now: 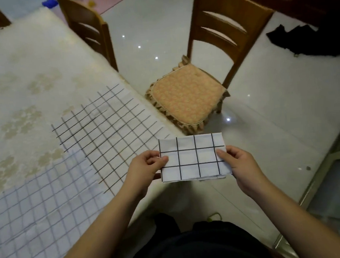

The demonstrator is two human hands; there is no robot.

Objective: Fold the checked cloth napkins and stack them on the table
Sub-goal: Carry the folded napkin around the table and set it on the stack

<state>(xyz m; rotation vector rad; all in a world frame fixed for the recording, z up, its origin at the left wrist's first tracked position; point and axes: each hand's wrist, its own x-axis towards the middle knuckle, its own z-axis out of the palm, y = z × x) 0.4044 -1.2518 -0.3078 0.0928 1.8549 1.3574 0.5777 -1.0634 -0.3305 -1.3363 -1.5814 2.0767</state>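
Here a folded napkin (pixel 194 157), white with black checks, is held in the air at lower centre of the frame, beyond the table (pixel 21 82) edge and over the floor (pixel 153 19). Its left edge is pinched by the left hand (pixel 145 168) and its right edge by the right hand (pixel 241 167), thumbs on top. On the table at left, two more checked napkins are spread flat: a black-lined one (pixel 112 128) at mid-frame, and a paler one (pixel 39 204) at lower left, just beside it. A cushioned chair (pixel 189 95) is seen at centre right.
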